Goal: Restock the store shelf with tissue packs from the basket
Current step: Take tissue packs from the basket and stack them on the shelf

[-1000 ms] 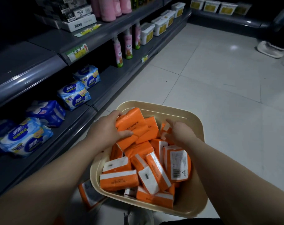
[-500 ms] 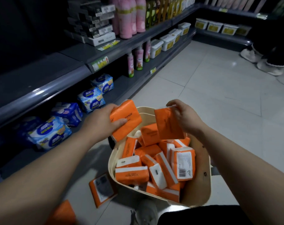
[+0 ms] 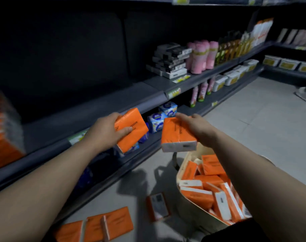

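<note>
L hand (image 3: pixel 103 131) gripping tissue pack (image 3: pixel 131 130), R hand (image 3: pixel 197 130) holding 2nd pack (image 3: pixel 176 135); shelf stack (image 3: pixel 3 133) sits ~9 o'clock of both. L hand nearer, so prob goes first.

light: dim, upper left near black | soft shadows on floor (image 3: pixel 140 179) | motion blur at edges | wide-angle bending

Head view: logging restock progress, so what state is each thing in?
Left hand, gripping one tissue pack in the air.
Right hand, holding a second pack in the air.
Basket, on floor, part full of packs.
Floor packs, lying loose near basket.
Shelf stack, blurred, at left.
</note>
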Demonstrator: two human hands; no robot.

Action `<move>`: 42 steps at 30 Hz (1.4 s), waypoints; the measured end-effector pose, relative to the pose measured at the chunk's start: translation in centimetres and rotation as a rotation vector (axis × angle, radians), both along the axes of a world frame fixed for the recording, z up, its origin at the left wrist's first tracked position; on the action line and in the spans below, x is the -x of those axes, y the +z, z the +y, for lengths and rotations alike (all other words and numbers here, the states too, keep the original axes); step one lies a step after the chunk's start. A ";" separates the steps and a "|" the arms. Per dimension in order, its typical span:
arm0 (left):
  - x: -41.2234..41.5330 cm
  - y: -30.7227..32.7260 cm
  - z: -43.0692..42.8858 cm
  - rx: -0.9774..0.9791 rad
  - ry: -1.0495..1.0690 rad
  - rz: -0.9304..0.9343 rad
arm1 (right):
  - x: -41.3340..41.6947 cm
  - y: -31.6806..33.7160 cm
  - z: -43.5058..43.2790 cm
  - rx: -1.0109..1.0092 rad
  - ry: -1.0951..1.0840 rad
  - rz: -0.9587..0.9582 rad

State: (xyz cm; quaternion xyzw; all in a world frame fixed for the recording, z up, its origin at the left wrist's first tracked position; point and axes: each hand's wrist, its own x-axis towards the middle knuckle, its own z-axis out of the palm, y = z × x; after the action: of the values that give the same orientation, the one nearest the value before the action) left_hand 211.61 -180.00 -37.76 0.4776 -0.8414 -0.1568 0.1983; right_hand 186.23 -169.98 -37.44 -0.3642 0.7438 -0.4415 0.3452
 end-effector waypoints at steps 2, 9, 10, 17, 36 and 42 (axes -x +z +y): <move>-3.3 0.9 -0.8 -0.002 0.054 0.025 | -3.4 0.8 -2.1 -0.026 0.082 -0.094; -12.9 4.4 -3.9 0.139 0.242 0.028 | -12.8 3.0 -9.4 0.053 0.198 0.134; -13.9 4.8 -4.5 0.158 0.261 0.026 | -13.9 3.5 -10.4 0.092 0.179 0.197; -19.2 6.5 -11.5 0.188 0.389 0.000 | -20.3 5.4 -17.8 0.264 0.292 0.409; -21.0 2.9 -26.5 0.056 0.485 -0.107 | -26.1 3.2 -33.6 0.154 0.602 0.815; -22.0 2.8 -27.3 0.025 0.530 -0.167 | -25.9 3.1 -34.2 0.034 0.702 0.911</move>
State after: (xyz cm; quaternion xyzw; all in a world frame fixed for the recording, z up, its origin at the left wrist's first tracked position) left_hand 233.66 -207.25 -34.99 0.6899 -0.7024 -0.0491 0.1682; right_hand 212.11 -204.23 -34.33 -0.7483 0.6448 -0.1107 0.1101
